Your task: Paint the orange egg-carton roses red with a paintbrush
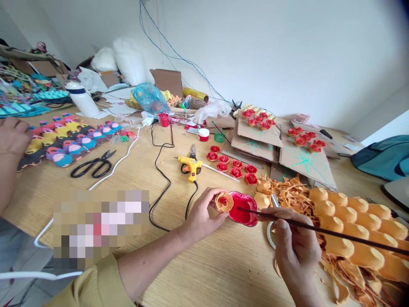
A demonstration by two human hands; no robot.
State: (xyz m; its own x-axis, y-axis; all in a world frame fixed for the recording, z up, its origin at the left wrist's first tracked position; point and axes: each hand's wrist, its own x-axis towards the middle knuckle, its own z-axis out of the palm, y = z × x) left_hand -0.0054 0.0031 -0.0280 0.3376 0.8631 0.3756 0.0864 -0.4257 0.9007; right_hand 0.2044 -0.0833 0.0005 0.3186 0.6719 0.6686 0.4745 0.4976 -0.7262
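Note:
Between the thumb and fingers of my left hand [204, 215] is a small orange paper flower [224, 201] with red at its centre. My right hand [297, 243] grips a long dark paintbrush [338, 235], its tip down in a dish of red paint [244, 208] just right of the flower. An orange moulded cup [262, 200] lies beside the dish. Partly hidden behind my right hand are scissors [271, 232]. Beyond the dish, several red-painted roses [236, 172] stand on the table.
A yellow glue gun [191, 166] lies ahead with its cord trailing. Orange egg tray pieces [358, 226] and scraps [292, 194] fill the right side. Cardboard sheets [306, 164] carry more roses. Black scissors [96, 165] and painted egg trays [68, 138] lie left, near another person's hand [12, 138].

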